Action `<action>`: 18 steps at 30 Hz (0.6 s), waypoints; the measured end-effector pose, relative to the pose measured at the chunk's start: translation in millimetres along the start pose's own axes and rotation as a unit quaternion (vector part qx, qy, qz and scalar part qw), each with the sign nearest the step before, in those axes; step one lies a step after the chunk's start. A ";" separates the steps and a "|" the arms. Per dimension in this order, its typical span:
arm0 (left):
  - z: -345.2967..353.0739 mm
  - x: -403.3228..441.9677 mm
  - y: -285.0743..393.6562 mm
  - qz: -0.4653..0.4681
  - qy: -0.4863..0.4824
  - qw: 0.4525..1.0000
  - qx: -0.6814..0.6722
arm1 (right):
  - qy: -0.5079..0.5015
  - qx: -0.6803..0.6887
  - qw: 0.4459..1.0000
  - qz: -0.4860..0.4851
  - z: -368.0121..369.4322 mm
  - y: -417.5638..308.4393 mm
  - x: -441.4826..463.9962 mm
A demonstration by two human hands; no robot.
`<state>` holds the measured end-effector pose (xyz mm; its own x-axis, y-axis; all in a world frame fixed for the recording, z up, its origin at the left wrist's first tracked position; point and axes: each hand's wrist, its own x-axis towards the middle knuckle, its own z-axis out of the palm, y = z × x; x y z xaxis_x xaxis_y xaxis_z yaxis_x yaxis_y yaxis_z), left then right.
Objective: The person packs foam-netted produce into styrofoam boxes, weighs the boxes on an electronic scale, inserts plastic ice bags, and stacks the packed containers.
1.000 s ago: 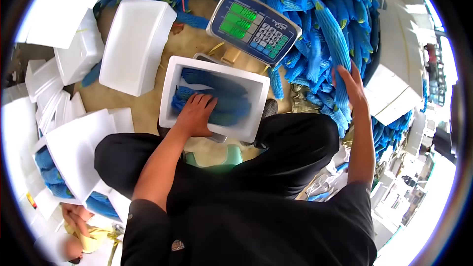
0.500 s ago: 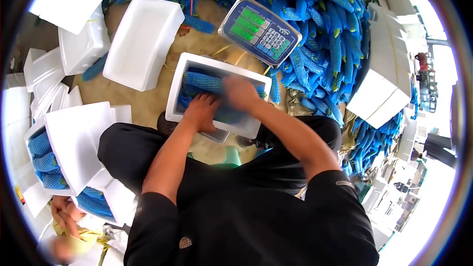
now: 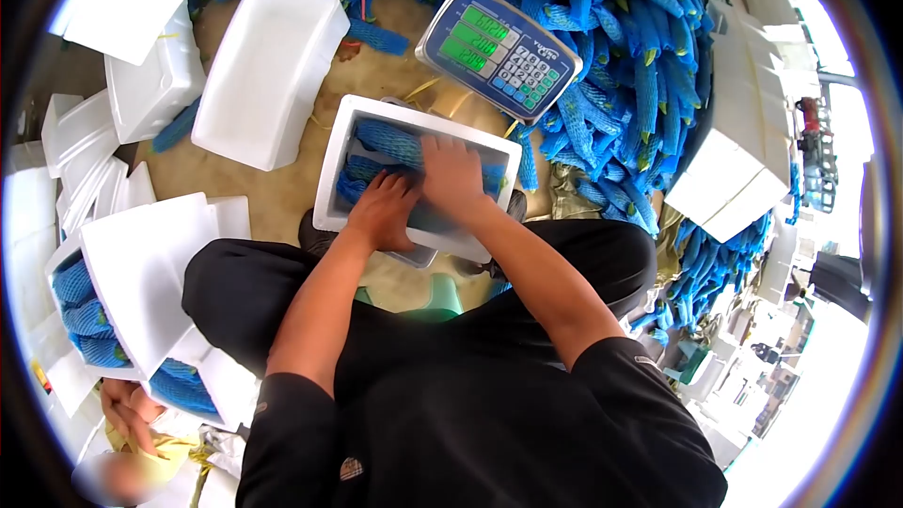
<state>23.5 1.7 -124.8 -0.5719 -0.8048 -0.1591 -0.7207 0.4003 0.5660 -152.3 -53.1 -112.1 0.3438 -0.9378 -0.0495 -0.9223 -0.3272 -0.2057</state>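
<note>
A white foam box (image 3: 331,165) stands between my knees, with several long vegetables in blue net sleeves (image 3: 388,139) lying inside. My right hand (image 3: 453,177) is over the middle of the box, its fingers curled over the end of the upper sleeved vegetable. To its left, my left hand (image 3: 384,212) rests on the lower sleeves with the fingers somewhat apart and the thumb away from them. Both hands hide part of the contents. Beyond the box, a scale display (image 3: 499,52) shows lit green digits and a keypad.
A second foam box (image 3: 268,80) stands at the upper left. A large pile of blue-sleeved vegetables (image 3: 602,85) fills the upper right, beside stacked foam boxes (image 3: 738,132). Filled boxes (image 3: 141,282) stand at left, near another person's hand (image 3: 127,414). A green stool (image 3: 440,296) shows below me.
My right hand was blurred in motion and is now steadier, a little lower over the box. My left hand stays nearly in place. The view has shifted slightly.
</note>
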 end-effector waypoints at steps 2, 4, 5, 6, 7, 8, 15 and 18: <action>-5.2 1.9 3.9 -0.008 -0.049 0.999 -0.005 | -0.014 0.008 1.000 -0.019 8.4 3.3 -1.7; -4.2 3.5 3.9 0.002 -0.046 0.999 0.014 | -0.024 0.008 1.000 -0.011 20.5 7.7 -1.2; -4.8 3.9 3.6 0.010 -0.045 0.999 0.024 | -0.030 0.008 1.000 0.005 33.5 4.9 -1.9; -5.0 7.6 3.4 0.009 -0.045 0.999 0.025 | -0.035 0.006 0.999 0.018 45.1 6.0 -0.4; -5.4 10.0 2.7 0.003 -0.044 0.999 0.026 | -0.015 0.027 1.000 0.004 55.7 10.9 3.2; -4.5 7.5 2.7 -0.002 -0.048 0.999 0.024 | 0.001 0.050 0.999 -0.007 64.7 13.8 3.6; -4.6 7.8 5.2 -0.009 -0.106 0.994 0.032 | -0.015 0.152 0.988 0.011 88.5 24.0 -10.0; 3.3 11.2 4.3 0.010 -0.101 0.994 0.051 | -0.003 0.188 0.981 0.047 90.4 19.8 -12.7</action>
<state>12.7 -4.1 -126.8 -0.6465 -0.6960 -0.3126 -0.7378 0.4661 0.4883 -159.0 -37.2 -203.9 0.2626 -0.9607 -0.0899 -0.8197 -0.1729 -0.5460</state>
